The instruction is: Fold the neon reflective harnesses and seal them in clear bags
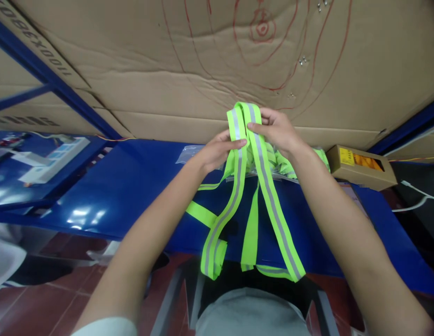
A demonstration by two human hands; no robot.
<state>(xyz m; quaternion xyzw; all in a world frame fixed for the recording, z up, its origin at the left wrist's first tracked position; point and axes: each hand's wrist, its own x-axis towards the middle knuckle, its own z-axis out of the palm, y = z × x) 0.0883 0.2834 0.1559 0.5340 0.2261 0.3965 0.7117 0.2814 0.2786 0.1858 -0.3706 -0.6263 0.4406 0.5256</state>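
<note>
A neon yellow-green reflective strap (267,181) with a silver centre stripe hangs in loops from both hands above the blue table. My left hand (220,150) grips the left loop, its thumb lying across the front. On the right loop, near the top, my right hand (275,129) pinches the band between thumb and fingers. Two lengths drop down past the table's front edge toward my lap, one of them curled at its lower end. Behind my hands, more folded neon straps (287,163) lie on clear plastic bags, partly hidden by my right arm.
A brown cardboard box (363,167) with a window and yellow label stands at the right. Upright cardboard (140,84) with red rings backs the blue table (108,186). White parts (52,161) lie at the left. A clear plastic bag (189,153) is beside my left hand.
</note>
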